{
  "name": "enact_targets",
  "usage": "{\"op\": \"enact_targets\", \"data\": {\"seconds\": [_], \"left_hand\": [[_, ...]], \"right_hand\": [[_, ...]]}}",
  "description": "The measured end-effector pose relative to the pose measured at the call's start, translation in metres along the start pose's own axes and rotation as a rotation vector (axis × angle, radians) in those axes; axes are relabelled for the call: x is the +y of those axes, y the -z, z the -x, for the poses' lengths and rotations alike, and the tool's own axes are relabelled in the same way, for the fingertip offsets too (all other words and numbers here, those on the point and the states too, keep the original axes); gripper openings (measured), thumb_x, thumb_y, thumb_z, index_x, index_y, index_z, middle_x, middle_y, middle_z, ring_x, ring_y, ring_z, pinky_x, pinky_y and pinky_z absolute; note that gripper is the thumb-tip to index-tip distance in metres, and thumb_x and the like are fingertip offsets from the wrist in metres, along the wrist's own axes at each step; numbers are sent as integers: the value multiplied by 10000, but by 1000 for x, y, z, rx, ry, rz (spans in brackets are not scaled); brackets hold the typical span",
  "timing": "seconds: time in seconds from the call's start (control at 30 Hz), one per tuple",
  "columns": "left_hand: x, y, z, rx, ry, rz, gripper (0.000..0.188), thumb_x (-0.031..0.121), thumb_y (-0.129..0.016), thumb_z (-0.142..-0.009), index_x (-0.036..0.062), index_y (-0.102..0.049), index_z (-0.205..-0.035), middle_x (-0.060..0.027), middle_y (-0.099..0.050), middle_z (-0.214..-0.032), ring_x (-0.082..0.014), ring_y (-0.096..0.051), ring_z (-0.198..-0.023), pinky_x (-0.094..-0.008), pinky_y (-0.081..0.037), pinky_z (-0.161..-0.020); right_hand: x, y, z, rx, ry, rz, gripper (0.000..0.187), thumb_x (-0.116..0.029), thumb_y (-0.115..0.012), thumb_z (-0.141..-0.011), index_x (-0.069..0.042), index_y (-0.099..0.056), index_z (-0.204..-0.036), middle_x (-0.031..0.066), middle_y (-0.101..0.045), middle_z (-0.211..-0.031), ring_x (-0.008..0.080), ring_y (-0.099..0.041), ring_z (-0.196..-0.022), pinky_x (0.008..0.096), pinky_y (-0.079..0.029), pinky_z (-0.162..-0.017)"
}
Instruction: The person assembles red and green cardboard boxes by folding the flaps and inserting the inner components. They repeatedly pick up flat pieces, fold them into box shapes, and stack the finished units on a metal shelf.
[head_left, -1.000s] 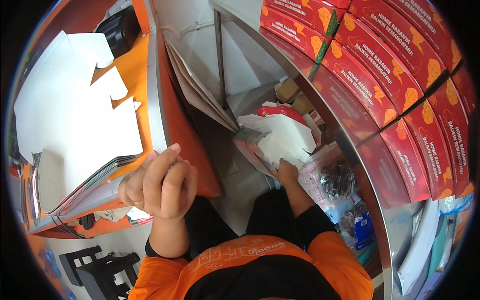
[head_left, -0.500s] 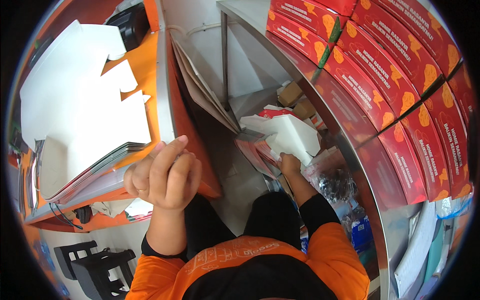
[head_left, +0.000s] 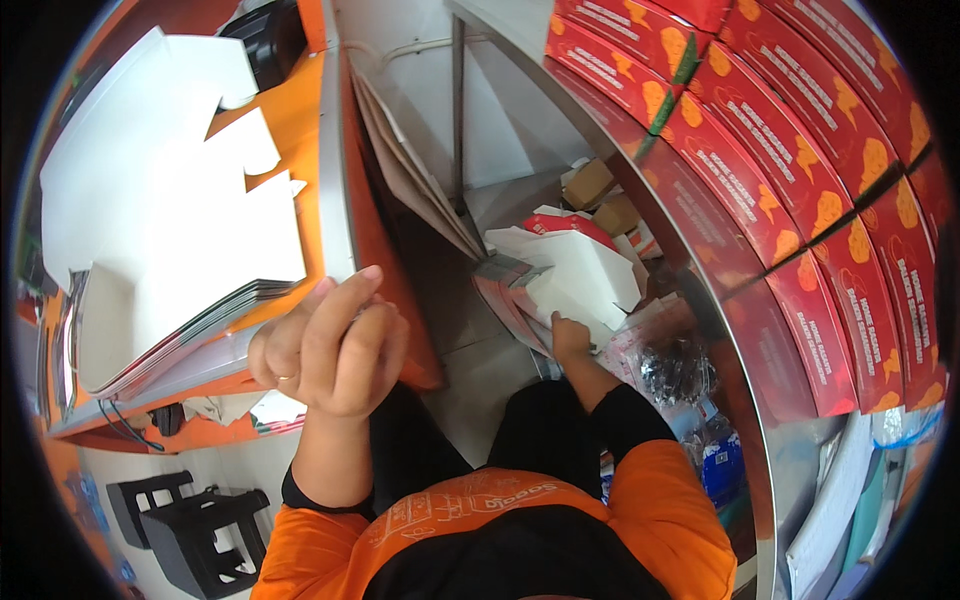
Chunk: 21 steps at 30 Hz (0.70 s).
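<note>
My left hand (head_left: 330, 345) is raised beside the counter's edge, fingers curled in a loose fist with one finger sticking out; nothing shows in it. Low down between the counter and the metal table, my right hand (head_left: 572, 338) is at the near edge of a bundle of folding-carton blanks (head_left: 580, 290), white inside. Its fingers are bent against the cardboard edge, the index finger lying along it; the thumb is hard to see. A larger stack of white carton blanks (head_left: 170, 210) lies on the orange counter, left of my left hand.
Red printed boxes (head_left: 790, 150) are piled on the metal table (head_left: 735, 370) at the right. Brown cardboard sheets (head_left: 405, 160) lean against the orange counter (head_left: 305, 115). Plastic-wrapped goods (head_left: 675, 370) lie below the table. A black stool (head_left: 205, 535) stands at lower left.
My right hand has shifted slightly down along the low carton blanks, and its index finger now shows more stretched out. My left hand stays almost where it was. The view has tilted a little.
</note>
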<state>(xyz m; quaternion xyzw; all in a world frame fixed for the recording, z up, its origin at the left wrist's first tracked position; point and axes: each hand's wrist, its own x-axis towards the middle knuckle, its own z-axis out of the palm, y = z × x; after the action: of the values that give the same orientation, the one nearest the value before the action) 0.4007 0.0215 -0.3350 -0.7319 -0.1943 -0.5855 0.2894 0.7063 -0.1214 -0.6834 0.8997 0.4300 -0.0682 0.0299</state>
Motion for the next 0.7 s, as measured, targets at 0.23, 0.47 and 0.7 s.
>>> {"op": "enact_targets", "data": {"seconds": [0.23, 0.47, 0.7], "left_hand": [[-1, -3, -2, 54, -24, -23, 275, -5, -645, -669, 250, -563, -733, 121, -731, -979, -102, -592, -806, -271, -361, -773], [-1, -5, 0, 36, -23, -37, 285, -14, -655, -704, 253, -558, -732, 124, -729, -971, -107, -596, -802, -264, -372, -764], [-1, -6, 3, 24, -6, -29, 203, 96, -634, -750, 290, -576, -734, 164, -728, -968, -85, -605, -890, -256, -365, -799]], "right_hand": [[41, 62, -9, -73, 8, 13, 419, -220, -784, -788, -95, -612, -1148, 168, -724, -939, 359, -716, -905, 476, -564, -770], [102, 123, 48, 188, 91, -289, 490, -181, -791, -786, -66, -610, -1227, 199, -711, -987, 396, -693, -924, 474, -539, -798], [107, 182, 158, 73, -138, -135, 444, -106, -736, -834, -76, -608, -1257, 172, -700, -1070, 378, -674, -1020, 442, -527, -881]]}}
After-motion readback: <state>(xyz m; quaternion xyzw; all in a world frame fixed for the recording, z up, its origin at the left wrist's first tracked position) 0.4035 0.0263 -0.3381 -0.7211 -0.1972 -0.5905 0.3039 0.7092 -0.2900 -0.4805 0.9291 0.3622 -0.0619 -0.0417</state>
